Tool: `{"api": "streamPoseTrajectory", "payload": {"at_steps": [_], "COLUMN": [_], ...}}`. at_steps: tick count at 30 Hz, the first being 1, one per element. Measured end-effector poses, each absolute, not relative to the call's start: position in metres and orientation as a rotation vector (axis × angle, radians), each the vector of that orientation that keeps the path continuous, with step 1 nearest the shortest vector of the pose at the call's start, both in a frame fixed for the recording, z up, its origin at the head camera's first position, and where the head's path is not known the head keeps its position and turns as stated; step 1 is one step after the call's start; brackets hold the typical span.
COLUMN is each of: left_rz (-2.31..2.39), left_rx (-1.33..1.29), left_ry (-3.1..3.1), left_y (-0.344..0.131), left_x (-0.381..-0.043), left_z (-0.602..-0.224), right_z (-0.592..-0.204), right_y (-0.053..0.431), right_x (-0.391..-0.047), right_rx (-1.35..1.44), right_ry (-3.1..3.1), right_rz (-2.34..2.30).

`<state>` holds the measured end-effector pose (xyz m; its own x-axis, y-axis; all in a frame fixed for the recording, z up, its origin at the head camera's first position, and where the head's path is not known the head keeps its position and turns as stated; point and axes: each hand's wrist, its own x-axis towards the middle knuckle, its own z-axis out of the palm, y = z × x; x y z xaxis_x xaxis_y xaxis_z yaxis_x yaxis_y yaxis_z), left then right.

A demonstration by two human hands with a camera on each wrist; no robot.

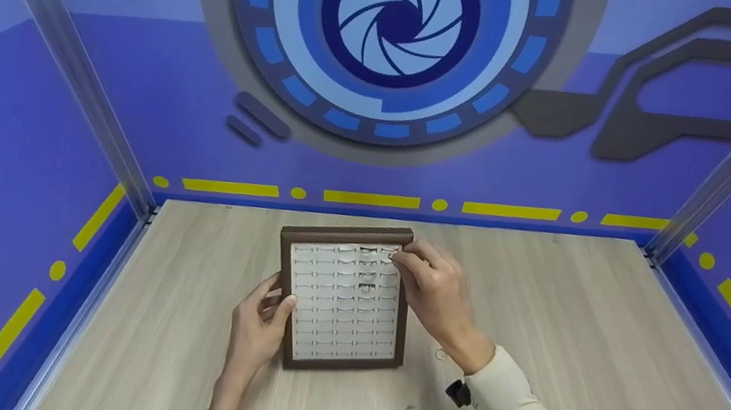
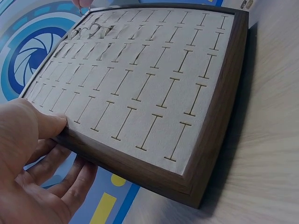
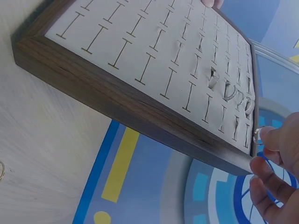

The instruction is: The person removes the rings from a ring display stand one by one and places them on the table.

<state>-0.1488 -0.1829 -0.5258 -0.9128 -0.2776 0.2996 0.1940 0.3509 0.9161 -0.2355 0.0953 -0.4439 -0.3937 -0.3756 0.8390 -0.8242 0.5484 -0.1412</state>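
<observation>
A ring display tray (image 1: pixel 347 234), with a dark wooden frame and a white slotted pad, stands tilted up on the table. My left hand (image 1: pixel 259 326) grips its left edge, the thumb on the front and the fingers behind. Several silver rings (image 3: pixel 212 79) sit in one column of slots near the top. At the upper right corner is my right hand (image 1: pixel 442 294). Between its thumb and a fingertip it pinches a small ring (image 3: pixel 256 134), just beside the pad; the fingers partly cover this ring.
On the wood-grain table (image 1: pixel 564 319), a loose ring (image 1: pixel 441 354) lies below the right wrist. A tiny object (image 1: pixel 409 408), too small to tell, lies nearer the front. Blue printed walls (image 1: pixel 133 129) with metal corner posts enclose the table.
</observation>
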Motion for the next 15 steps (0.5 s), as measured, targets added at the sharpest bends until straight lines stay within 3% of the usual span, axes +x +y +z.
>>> {"api": "streamPoseTrajectory", "payload": {"at_steps": [15], "left_rz": [-1.597], "left_rx": [0.080], "left_ry": [-2.221], "left_y": [-0.182], "left_x": [-0.147], "left_z": [-0.524], "right_z": [-0.449], "right_y": [0.115], "right_x": [-0.220], "right_rx": [0.986], "right_ry": [-2.028], "right_rz": [0.776]}}
